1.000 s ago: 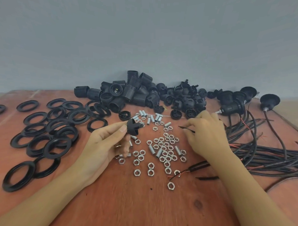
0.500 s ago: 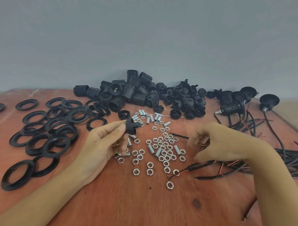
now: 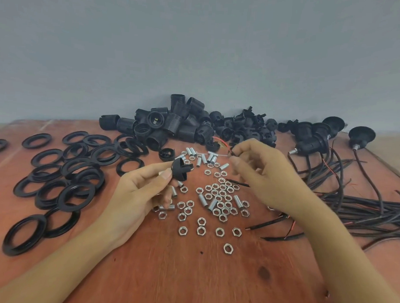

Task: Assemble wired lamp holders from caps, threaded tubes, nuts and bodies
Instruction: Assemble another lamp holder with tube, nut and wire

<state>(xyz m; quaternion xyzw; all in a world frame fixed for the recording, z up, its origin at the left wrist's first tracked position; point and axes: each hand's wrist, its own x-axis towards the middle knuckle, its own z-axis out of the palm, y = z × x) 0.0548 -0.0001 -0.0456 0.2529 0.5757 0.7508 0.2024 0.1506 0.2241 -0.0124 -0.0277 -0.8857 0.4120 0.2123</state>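
Observation:
My left hand [image 3: 140,194] pinches a black domed cap [image 3: 180,171] with a short threaded tube sticking out of its right side, held above the table. My right hand [image 3: 259,173] is raised to the right of the cap and pinches the end of a black cable [image 3: 241,184] whose thin red and pale wire ends [image 3: 221,149] point left toward the cap. Loose metal nuts [image 3: 220,197] and threaded tubes [image 3: 203,156] lie scattered on the wooden table [image 3: 190,275] under both hands. A pile of black threaded bodies [image 3: 172,125] sits at the back.
Black rings [image 3: 64,176] spread over the left of the table. More black caps [image 3: 243,128] lie behind the hands. Finished wired holders [image 3: 312,141] and a bundle of black cables [image 3: 362,209] fill the right side. A grey wall stands behind.
My right hand has picked up a cable from the bundle on the right and lifted its wire ends up toward the cap. My left hand has kept the cap nearly still.

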